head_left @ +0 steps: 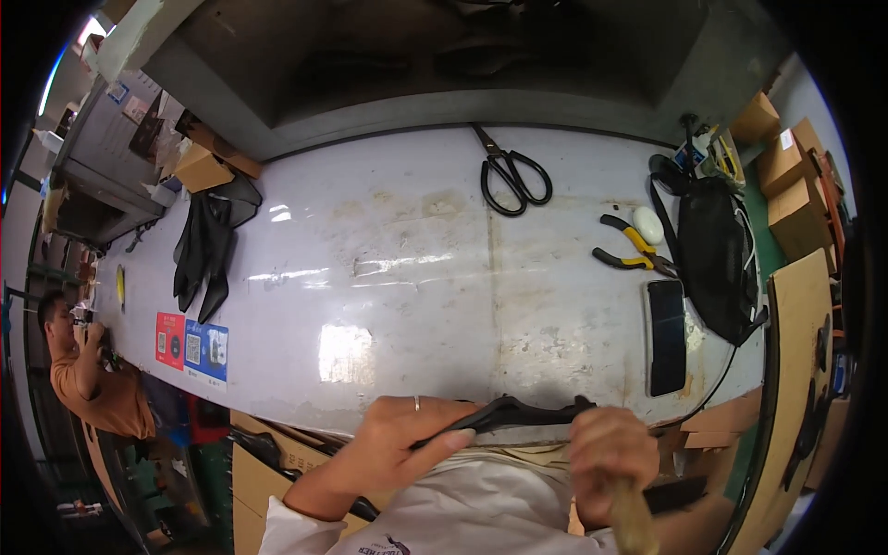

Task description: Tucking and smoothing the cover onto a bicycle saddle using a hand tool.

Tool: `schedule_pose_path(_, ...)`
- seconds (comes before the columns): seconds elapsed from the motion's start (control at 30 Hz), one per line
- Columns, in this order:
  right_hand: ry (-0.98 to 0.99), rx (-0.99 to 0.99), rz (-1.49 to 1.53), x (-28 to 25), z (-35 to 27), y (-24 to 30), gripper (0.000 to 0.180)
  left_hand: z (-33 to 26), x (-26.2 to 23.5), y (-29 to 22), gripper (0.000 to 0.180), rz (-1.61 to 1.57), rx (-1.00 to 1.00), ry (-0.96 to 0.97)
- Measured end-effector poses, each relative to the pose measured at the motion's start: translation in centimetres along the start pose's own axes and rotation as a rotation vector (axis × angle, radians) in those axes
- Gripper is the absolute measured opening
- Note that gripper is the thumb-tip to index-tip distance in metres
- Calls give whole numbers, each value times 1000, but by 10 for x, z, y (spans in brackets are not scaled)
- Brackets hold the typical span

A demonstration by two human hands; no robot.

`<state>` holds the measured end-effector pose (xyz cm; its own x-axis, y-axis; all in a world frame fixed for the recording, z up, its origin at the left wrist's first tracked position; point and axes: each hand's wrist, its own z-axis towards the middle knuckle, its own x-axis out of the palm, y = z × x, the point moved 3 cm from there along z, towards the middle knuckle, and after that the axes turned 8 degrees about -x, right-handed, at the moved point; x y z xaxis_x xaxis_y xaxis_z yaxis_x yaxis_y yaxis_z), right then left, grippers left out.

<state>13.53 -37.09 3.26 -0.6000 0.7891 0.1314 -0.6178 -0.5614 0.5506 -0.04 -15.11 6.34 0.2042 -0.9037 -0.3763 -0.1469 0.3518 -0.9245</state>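
Note:
My left hand (407,439), with a ring on one finger, grips a curved black rubber- or plastic-looking piece (523,413) at the table's near edge, the thumb along its near side. At that piece's right end my right hand (612,449) is closed in a fist, slightly blurred. Out of the bottom of this fist sticks a tan, handle-like shaft (633,523); whatever it belongs to is hidden by the fingers. Whether the right fingers also hold the black piece I cannot tell.
On the white table (416,314) lie black-handled scissors (513,180), yellow-black pliers (638,248), a white oval object (647,225), a phone (666,338) and a black bag (717,250). Black pieces (208,245) are piled at left. A person (102,388) works beyond the left end.

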Motion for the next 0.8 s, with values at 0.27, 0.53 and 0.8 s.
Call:
schedule_pose_path(0.27, 443, -254, 520, 49, 54, 8, 33, -2, 22, -3, 24, -88, 113, -84)
schedule_pose_path(0.53, 264, -184, 516, 53, 32, 4, 29, -3, 28, -3, 17, -103, 129, -132)
schedule_pose_path(0.8, 336, -248, 634, 44, 26, 6, 27, 8, 32, -46, 49, 354, 57, 119)
